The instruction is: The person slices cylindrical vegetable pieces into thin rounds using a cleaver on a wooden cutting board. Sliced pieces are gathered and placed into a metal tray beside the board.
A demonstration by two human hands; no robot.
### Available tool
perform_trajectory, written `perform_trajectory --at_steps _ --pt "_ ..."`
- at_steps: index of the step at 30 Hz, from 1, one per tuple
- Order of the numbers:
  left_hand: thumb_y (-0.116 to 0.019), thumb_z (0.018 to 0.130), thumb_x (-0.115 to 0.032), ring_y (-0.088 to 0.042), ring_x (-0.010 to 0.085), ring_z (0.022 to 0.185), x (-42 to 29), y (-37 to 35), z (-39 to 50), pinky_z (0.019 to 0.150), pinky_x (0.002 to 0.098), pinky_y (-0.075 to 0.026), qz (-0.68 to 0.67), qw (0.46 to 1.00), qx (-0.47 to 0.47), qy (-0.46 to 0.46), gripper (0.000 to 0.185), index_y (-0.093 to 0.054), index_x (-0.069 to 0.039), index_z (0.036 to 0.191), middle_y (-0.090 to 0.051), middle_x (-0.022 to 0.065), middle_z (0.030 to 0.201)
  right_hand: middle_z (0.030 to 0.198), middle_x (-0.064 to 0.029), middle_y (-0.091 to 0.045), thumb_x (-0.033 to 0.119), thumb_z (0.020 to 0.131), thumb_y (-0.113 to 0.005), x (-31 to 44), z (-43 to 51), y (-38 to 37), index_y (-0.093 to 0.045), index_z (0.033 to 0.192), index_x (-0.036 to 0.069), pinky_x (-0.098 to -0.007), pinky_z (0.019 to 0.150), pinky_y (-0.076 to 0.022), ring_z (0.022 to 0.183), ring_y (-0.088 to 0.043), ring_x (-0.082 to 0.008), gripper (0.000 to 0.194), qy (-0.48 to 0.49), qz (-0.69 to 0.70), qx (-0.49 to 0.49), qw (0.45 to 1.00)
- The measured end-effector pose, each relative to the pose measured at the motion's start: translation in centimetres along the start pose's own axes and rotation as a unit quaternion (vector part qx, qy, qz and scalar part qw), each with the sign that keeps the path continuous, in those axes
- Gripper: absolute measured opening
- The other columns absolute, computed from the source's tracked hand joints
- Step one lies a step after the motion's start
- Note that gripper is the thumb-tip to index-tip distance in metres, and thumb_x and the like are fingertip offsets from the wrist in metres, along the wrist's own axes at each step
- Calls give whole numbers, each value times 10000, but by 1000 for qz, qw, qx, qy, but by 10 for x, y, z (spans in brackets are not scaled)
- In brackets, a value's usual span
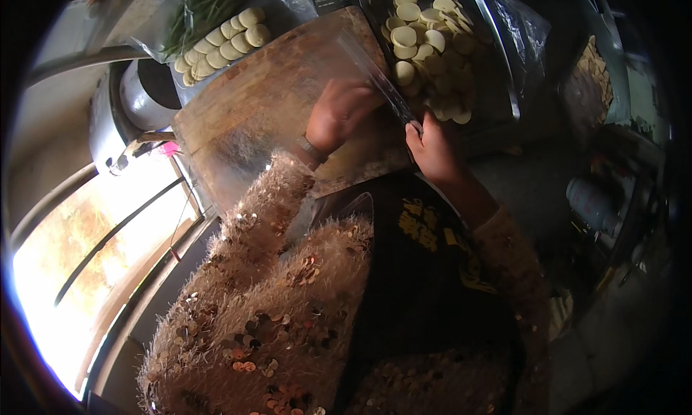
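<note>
My right hand (437, 151) grips the near end of what looks like a long-bladed knife (386, 88), seen nearly edge-on and blurred towards its far end. It slants up and left over the right side of a worn wooden cutting board (254, 101). My left hand (346, 109), with a band at the wrist, is over the board just left of the blade. Its fingers are blurred and curled, and I cannot tell whether they hold anything. Beyond my right hand, a metal tray (494, 85) contains a heap of thin, pale round slices (405, 36).
Pale rounded pieces (221, 47) stand in two rows behind the board, beside green vegetables (205, 9) in clear plastic. Metal pots (143, 93) are at the left, above a bright window (97, 231). Clear plastic (521, 31) lies along the tray's right edge.
</note>
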State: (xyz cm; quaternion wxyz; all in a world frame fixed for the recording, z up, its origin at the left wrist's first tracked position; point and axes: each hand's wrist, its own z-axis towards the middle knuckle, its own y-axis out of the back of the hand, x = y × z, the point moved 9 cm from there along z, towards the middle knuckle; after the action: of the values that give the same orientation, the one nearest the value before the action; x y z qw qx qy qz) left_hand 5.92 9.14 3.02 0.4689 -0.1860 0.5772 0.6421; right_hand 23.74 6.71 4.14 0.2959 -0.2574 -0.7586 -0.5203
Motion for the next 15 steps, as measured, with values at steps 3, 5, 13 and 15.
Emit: perform_trajectory --at_steps 3,5,13,15 --pt "-718 815 -80 -584 370 1018 -4 1 2 886 438 -496 -1 1000 0 -9 284 -668 -44 1092 -633 145 1146 706 -178 -629 185 959 -597 6 0 3 -562 970 -33 -415 590 -497 631 -651 -316 221 1 -40 8 999" --pt "-721 808 -72 -584 377 1018 -4 1 3 885 440 -496 -4 1000 5 -11 293 -664 -41 1094 -631 149 1150 718 -184 -632 180 956 -600 12 0 5 -562 960 -35 -418 598 -498 644 -655 -320 219 12 -63 5 998" --pt "-756 796 -55 -576 346 1077 2 0 1 883 403 -512 5 1000 10 -4 316 -663 -45 1098 -612 127 1172 725 -209 -635 196 960 -599 0 6 -5 -571 933 -42 -428 615 -505 672 -654 -370 241 -41 -75 67 994" --pt "-754 799 -60 -573 350 1088 2 0 3 893 407 -510 1 1000 19 -1 313 -662 -47 1098 -609 128 1180 752 -230 -641 218 967 -590 0 12 -7 -578 932 -44 -445 628 -506 705 -654 -401 264 -62 -64 92 992"
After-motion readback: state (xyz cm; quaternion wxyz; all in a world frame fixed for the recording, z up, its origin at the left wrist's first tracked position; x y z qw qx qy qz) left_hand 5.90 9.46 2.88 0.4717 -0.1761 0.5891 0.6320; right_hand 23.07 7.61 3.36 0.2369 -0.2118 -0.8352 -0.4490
